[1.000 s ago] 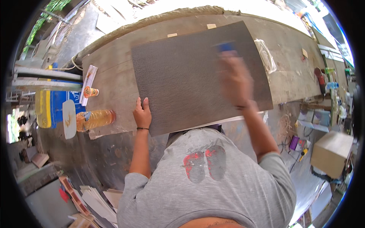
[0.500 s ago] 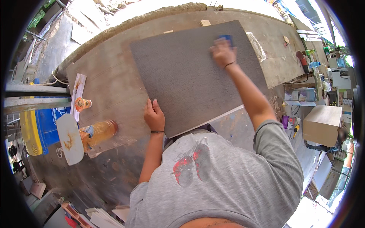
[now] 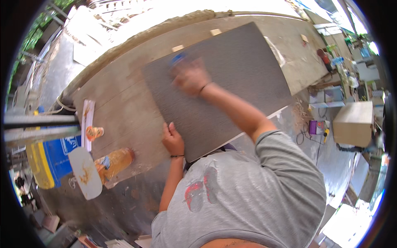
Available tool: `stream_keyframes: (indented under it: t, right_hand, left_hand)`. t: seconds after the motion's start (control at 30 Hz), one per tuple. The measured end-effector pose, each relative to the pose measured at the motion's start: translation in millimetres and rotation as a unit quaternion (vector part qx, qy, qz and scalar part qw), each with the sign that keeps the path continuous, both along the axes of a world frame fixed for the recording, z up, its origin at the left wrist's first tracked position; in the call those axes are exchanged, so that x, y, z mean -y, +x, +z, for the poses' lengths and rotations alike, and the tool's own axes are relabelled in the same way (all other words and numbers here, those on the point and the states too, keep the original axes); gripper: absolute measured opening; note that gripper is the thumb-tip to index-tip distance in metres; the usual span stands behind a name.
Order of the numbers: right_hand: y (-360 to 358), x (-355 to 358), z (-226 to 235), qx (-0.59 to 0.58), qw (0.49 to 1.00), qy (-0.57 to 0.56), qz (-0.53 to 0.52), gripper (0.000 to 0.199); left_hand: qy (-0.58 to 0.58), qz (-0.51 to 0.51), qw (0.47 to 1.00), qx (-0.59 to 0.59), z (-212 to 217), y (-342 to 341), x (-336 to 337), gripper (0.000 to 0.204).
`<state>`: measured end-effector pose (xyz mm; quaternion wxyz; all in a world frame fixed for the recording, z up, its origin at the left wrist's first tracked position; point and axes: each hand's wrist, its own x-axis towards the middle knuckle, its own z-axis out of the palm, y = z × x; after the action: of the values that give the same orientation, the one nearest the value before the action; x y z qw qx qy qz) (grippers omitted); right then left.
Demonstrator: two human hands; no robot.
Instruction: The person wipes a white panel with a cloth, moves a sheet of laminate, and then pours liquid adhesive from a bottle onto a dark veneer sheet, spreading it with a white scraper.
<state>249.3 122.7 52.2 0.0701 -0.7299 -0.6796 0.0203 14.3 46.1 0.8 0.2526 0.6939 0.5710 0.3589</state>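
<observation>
A large dark grey panel (image 3: 244,66) with a pale edge lies on the brown work table. My right hand (image 3: 192,78), smeared by motion, presses a blue pad (image 3: 178,58) on the panel's far left part; the pad is blurred, so its exact kind does not show. With the forearm stretched across the panel, this hand is palm down. At the panel's near left edge, my left hand (image 3: 173,141) grips the edge, its fingers pointing away from me and partly hidden.
Left on the table stand an orange-patterned cup (image 3: 95,132), a pale strip (image 3: 87,120) and a bottle of amber liquid (image 3: 118,161). Beside them is a blue and yellow bucket (image 3: 53,159). Small wood blocks (image 3: 216,32) lie past the panel. A cardboard box (image 3: 352,124) is at right.
My right hand has swept the blue pad leftward across the panel, from its far right part to its far left. My left hand stays at the panel's edge. The whole view has shifted slightly.
</observation>
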Motion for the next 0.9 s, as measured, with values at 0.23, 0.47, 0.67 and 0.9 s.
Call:
stream_keyframes:
  t: [0.23, 0.47, 0.67, 0.9]
  right_hand:
    - [157, 16, 14, 0.015, 0.978, -0.1, -0.182, 0.055]
    - [116, 54, 9, 0.075, 0.968, -0.048, -0.234, 0.066]
    - [-15, 152, -13, -0.083, 0.994, 0.018, 0.063, 0.068]
    - [38, 207, -13, 0.022, 0.971, -0.009, -0.239, 0.067]
  left_hand:
    - [-0.025, -0.004, 0.999, 0.041, 10, 1, 2, 0.041]
    - [-0.043, -0.01, 0.999, 0.016, 9, 1, 2, 0.038]
    - [-0.019, -0.022, 0.999, 0.042, 18, 3, 0, 0.038]
    - [-0.056, -0.018, 0.993, 0.101, 23, 17, -1, 0.037]
